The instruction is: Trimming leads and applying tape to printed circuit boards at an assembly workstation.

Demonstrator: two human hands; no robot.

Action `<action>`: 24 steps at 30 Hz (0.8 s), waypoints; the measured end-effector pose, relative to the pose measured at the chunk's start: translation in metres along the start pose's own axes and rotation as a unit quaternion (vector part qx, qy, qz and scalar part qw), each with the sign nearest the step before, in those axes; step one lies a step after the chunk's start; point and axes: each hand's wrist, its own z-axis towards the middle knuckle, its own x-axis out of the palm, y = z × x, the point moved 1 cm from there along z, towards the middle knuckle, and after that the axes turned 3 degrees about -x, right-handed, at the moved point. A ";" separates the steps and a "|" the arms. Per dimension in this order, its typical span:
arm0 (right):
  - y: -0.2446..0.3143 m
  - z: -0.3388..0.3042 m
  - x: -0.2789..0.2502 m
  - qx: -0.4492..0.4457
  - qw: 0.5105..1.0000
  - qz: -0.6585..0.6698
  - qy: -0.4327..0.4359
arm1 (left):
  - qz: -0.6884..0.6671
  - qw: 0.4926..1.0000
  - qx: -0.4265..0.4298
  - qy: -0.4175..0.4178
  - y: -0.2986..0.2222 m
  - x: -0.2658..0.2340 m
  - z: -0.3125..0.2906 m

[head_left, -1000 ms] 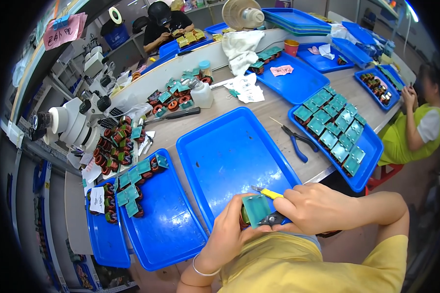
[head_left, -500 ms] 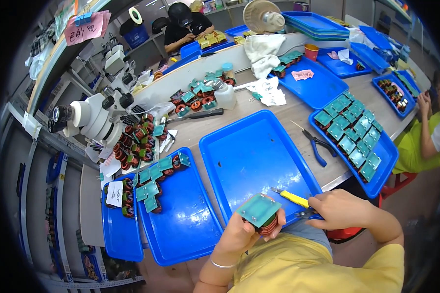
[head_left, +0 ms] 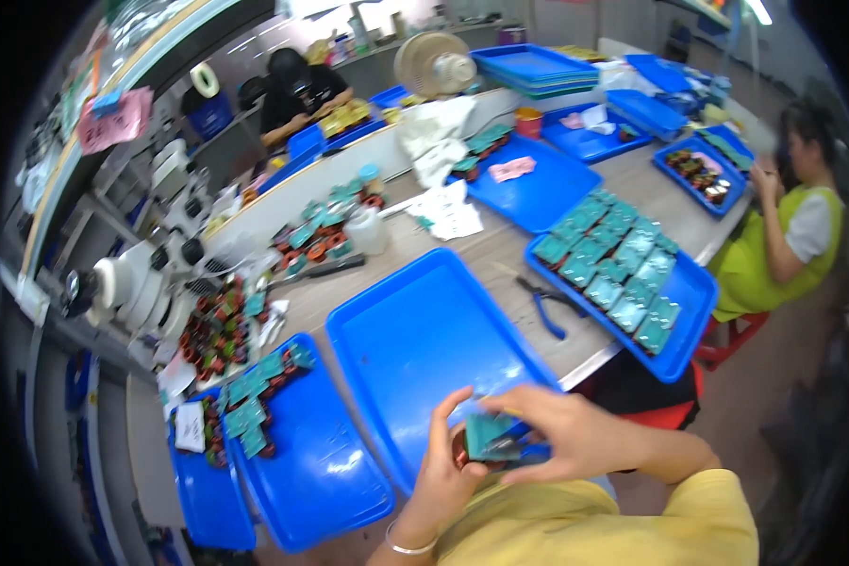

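Observation:
In front of my body my left hand [head_left: 441,476] is closed around a copper-wound coil with a square green circuit board [head_left: 482,432] on it. My right hand [head_left: 585,436] has come over from the right and grips small blue-handled cutters [head_left: 507,447]. Their dark jaws lie at the board's right side; blur hides whether they touch a pin. The yellow utility knife seen earlier by my right hand cannot be made out. Both hands are above the near edge of a large blue tray [head_left: 415,330].
Right of this tray lie blue-handled pliers [head_left: 545,316] and a tray of green-board coils [head_left: 623,269]. To the left stand another blue tray [head_left: 316,462], loose coils [head_left: 215,330] and a microscope [head_left: 137,283]. A co-worker in a yellow-green garment [head_left: 778,250] sits at far right.
My view has turned, shifting the bench leftward. My right hand has brought the cutters across to the board in my left hand. The knife has dropped from sight.

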 end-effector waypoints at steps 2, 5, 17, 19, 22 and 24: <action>-0.005 -0.007 0.002 -0.003 1.000 0.005 -0.007 | 0.134 0.990 -0.032 -0.019 0.010 0.012 0.003; -0.019 -0.027 -0.015 -0.017 0.991 -0.004 -0.131 | 0.101 0.994 0.035 -0.014 0.014 0.008 0.011; -0.190 -0.153 -0.191 0.258 0.870 -0.177 -0.382 | 0.448 0.758 0.061 -0.471 -0.038 -0.174 -0.092; -0.204 -0.161 -0.194 0.282 0.876 -0.119 -0.372 | 0.564 0.641 0.080 -0.514 -0.037 -0.205 -0.109; -0.210 -0.159 -0.199 0.304 0.908 -0.097 -0.273 | 0.625 0.568 0.070 -0.531 -0.040 -0.221 -0.124; -0.201 -0.160 -0.206 0.341 0.899 0.005 -0.274 | 0.671 0.529 0.067 -0.516 -0.037 -0.227 -0.119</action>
